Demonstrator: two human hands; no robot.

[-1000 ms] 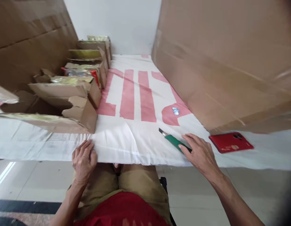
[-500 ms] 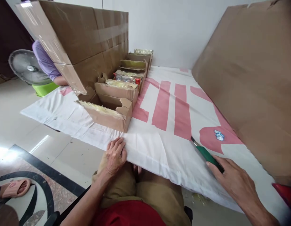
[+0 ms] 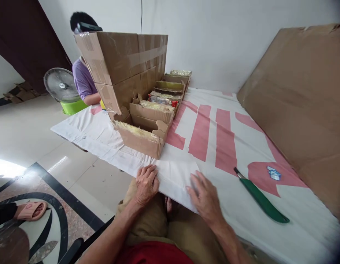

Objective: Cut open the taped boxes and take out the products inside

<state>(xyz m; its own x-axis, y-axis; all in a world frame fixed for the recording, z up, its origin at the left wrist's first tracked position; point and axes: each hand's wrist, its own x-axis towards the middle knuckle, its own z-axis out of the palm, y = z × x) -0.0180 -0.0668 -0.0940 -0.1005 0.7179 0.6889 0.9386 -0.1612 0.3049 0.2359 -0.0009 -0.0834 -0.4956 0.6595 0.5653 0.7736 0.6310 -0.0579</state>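
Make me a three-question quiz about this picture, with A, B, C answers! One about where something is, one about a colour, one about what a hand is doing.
1. Where does the green-handled utility knife lie?
A. on the white cloth with red stripes, to the right of both hands
B. inside an open brown cardboard box
C. on the floor

2. What colour is the base under the round electric fan?
A. red
B. bright green
C. black

3. What is the right hand doing?
A. gripping the knife
B. lying open and flat on the cloth
C. lifting a box

Answers:
1 A, the knife rests on the cloth, apart from the hands.
2 B, a green base shows below the fan.
3 B, its fingers are spread on the cloth and hold nothing, like the left hand at the table edge.
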